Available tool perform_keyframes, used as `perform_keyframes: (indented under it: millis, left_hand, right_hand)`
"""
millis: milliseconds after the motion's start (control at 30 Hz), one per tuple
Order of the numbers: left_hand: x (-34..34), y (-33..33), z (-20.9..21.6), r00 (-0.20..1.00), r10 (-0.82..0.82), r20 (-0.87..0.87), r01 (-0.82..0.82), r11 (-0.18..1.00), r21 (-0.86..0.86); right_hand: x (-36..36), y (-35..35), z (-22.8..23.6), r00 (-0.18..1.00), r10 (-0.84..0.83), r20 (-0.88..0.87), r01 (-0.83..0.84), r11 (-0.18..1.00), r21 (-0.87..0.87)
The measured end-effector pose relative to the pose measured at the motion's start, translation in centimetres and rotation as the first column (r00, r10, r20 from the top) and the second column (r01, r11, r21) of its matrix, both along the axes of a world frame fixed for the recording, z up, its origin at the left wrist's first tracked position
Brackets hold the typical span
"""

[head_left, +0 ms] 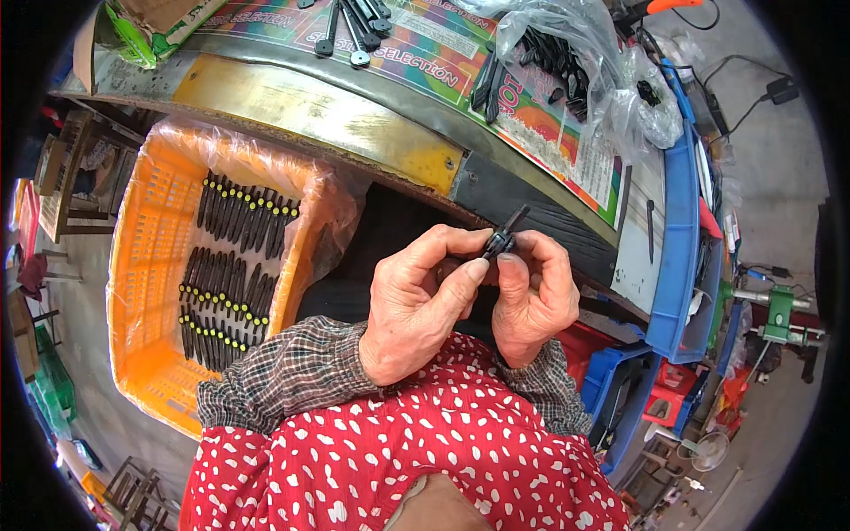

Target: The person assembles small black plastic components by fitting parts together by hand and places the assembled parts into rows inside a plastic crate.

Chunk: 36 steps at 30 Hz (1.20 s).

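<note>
Just off the table's front edge, my left hand (421, 296) and my right hand (536, 296) meet, fingertips closed around a small black plastic part (501, 239). A narrow dark stem of it points up and away to the right. The thumb and fingers of both hands pinch it from either side, and its lower end is hidden behind them. Left of my arms stands an orange plastic basket (133, 283) lined with clear film. Inside it, long black pieces with yellow-green dots (226, 292) lie side by side in several rows.
Printed cardboard covers the worktable (310, 102). On it lie black strips with round ends (354, 31) and an open clear bag (611, 53) of black parts. Blue bins (677, 239) line the right side. A green metal clamp device (779, 314) and a fan (708, 451) stand farther right.
</note>
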<state>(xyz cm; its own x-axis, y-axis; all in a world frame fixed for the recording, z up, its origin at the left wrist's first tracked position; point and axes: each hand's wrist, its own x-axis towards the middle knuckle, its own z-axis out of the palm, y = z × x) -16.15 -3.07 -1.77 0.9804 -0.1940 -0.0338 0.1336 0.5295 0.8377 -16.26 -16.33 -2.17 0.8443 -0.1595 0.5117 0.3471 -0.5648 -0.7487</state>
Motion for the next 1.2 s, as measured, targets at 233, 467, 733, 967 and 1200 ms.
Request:
perform_keyframes:
  millis: [233, 467, 733, 967, 1200]
  left_hand:
    - [0.1, 0.0, 0.1, 1.0, -0.007, -0.006, 0.007, 1.0, -0.003]
    - [0.1, -0.3, 0.1, 1.0, 0.003, -0.016, -0.003, 0.999, -0.035]
    - [0.2, 0.0, 0.1, 1.0, -0.017, -0.016, 0.016, 0.998, -0.066]
    - [0.3, 0.2, 0.1, 0.999, 0.017, 0.032, -0.017, 1.0, 0.0]
    - [0.3, 0.2, 0.0, 1.0, -0.003, 0.01, 0.003, 1.0, -0.011]
  right_hand:
    - [0.7, -0.1, 0.1, 1.0, 0.005, 0.011, -0.004, 0.996, -0.094]
    - [1.2, 0.8, 0.0, 0.993, 0.008, 0.12, 0.0, 0.998, -0.067]
    - [1.5, 0.6, -0.9, 0.956, 0.038, 0.291, -0.036, 0.999, -0.014]
    - [0.8, 0.7, -0.2, 0.985, 0.092, 0.145, -0.111, 0.986, 0.127]
    - [0.5, 0.2, 0.1, 0.999, 0.026, 0.02, -0.026, 0.999, 0.02]
